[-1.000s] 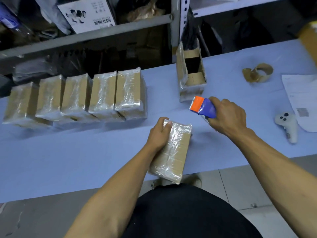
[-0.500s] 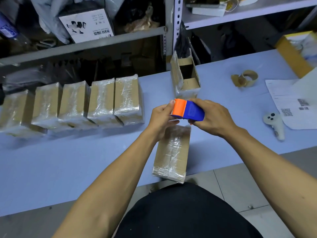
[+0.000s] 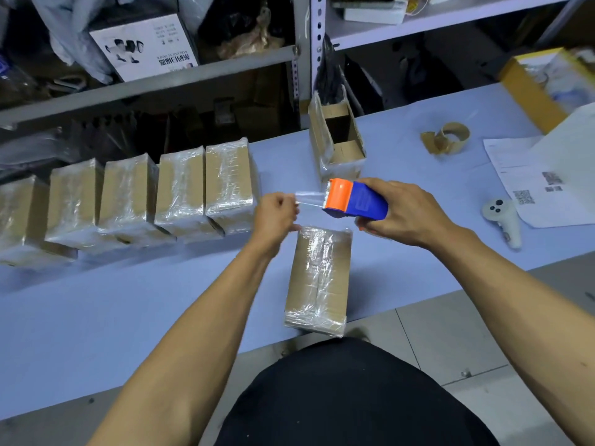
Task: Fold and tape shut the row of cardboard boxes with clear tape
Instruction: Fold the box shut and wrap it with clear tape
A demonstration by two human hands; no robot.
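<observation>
A cardboard box (image 3: 318, 278) wrapped in clear tape lies lengthwise at the table's near edge. Above its far end my right hand (image 3: 405, 214) grips a blue and orange tape dispenser (image 3: 354, 199). My left hand (image 3: 277, 215) pinches the free end of the clear tape (image 3: 309, 199), which stretches from the dispenser's orange mouth. A row of several taped boxes (image 3: 180, 191) stands to the left. An open box (image 3: 338, 143) stands upright behind the dispenser.
The light blue table (image 3: 128, 317) carries a spent brown tape core (image 3: 449, 138), a white controller (image 3: 502, 220) and printed sheets (image 3: 547, 181) on the right. A yellow carton (image 3: 531, 88) sits at the far right. Metal shelving (image 3: 302, 59) lines the back.
My left hand left the box, met the dispenser and now pulls a strip of tape out to the left. The dispenser rose above the box's far end.
</observation>
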